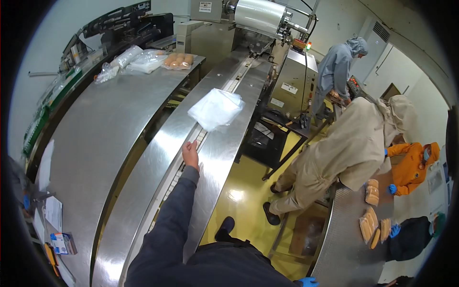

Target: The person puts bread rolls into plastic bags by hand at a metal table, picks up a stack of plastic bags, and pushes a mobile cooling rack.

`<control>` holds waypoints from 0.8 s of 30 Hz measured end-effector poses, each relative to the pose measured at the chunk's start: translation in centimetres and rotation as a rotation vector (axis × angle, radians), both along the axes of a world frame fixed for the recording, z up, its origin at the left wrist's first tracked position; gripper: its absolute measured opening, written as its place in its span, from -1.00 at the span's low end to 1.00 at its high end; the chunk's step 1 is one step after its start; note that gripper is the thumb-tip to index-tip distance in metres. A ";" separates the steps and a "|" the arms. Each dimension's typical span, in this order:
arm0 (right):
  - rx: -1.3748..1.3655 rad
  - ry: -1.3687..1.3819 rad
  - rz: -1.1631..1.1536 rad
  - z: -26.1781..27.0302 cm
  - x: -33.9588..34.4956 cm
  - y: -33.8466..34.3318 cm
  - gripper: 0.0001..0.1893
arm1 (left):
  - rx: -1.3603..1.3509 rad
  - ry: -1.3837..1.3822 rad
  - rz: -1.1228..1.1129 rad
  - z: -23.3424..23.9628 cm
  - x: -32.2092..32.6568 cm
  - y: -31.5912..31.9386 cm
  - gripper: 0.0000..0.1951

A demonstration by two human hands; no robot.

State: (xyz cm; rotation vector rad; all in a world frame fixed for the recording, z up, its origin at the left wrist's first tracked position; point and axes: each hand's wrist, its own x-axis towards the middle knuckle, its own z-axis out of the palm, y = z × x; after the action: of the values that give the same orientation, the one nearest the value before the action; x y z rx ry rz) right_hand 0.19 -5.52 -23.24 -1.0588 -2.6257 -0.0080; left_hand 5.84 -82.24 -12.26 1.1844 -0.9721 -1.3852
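My left hand [190, 155], bare below a dark sleeve, hovers over or rests at the conveyor channel [201, 135] of a steel table; contact is unclear. Its fingers are loosely curled and slightly apart, with nothing visible in them. Just beyond the fingertips, a stack of clear plastic bags [216, 109] lies across the channel, untouched by the hand. At the bottom edge, a blue-gloved hand [309, 282] beside my dark clothing seems to be my right hand. It is mostly cut off, so its grip is hidden.
A wrapping machine with a film roll [259, 17] stands at the channel's far end. Bagged round buns [178, 61] sit on the left steel table [118, 107]. A person in beige [333, 154] bends close on my right. Packed long rolls [368, 225] lie on another table.
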 end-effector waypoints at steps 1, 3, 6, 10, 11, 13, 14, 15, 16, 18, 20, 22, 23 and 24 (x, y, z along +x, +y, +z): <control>-0.002 -0.009 0.011 -0.3 -0.8 -0.6 -0.54 | 0.032 -0.005 0.041 -1.6 -1.0 -3.0 -0.47; 0.006 -0.023 0.014 -0.2 -1.9 -0.9 -0.55 | 0.044 -0.085 0.050 -4.5 -2.3 -7.5 -0.47; 0.032 -0.003 -0.012 -0.2 -2.7 -0.4 -0.56 | 0.090 0.094 0.140 -5.4 -6.1 -11.4 -0.54; 0.091 0.013 -0.095 -0.6 -2.8 0.1 -0.58 | 0.390 0.229 0.184 -4.3 -11.3 -14.2 -0.53; 0.107 0.016 -0.119 -0.6 -2.6 0.0 -0.58 | 0.398 0.181 0.181 -4.1 -12.5 -14.4 -0.53; 0.142 0.028 -0.159 -0.6 -2.8 0.1 -0.59 | 0.414 0.091 0.182 -4.4 -14.2 -15.4 -0.52; 0.156 0.035 -0.170 -0.6 -3.1 0.0 -0.59 | 0.391 0.152 0.144 -5.2 -14.2 -16.5 -0.51; 0.142 0.039 -0.147 -1.3 -4.6 -0.9 -0.59 | 0.336 0.218 0.138 -6.6 -11.9 -19.2 -0.50; 0.139 0.053 -0.145 -1.7 -5.8 -1.6 -0.59 | 0.294 0.288 0.109 -7.5 -11.0 -20.8 -0.49; 0.199 0.098 -0.227 -1.0 -5.5 -2.0 -0.60 | 0.427 0.515 -0.059 -7.8 -13.8 -19.5 -0.50; 0.231 0.132 -0.260 -1.0 -6.4 -2.6 -0.60 | 0.458 0.615 -0.046 -7.5 -13.8 -19.3 -0.49; 0.275 0.162 -0.300 -0.9 -7.0 -3.3 -0.61 | 0.371 0.267 0.111 -5.5 -15.8 -17.8 -0.47; 0.294 0.173 -0.317 -0.8 -7.2 -3.5 -0.61 | 0.320 0.088 0.188 -4.3 -16.6 -17.0 -0.47; 0.309 0.182 -0.322 -0.7 -7.9 -3.7 -0.61 | 0.340 0.078 0.268 -3.6 -17.2 -17.0 -0.47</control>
State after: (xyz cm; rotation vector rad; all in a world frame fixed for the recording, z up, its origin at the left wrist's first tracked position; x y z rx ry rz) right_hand -7.72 -9.26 -23.97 -1.2858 -2.1795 -0.3584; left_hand -11.34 -99.24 -15.90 1.4411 -0.5103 -1.4000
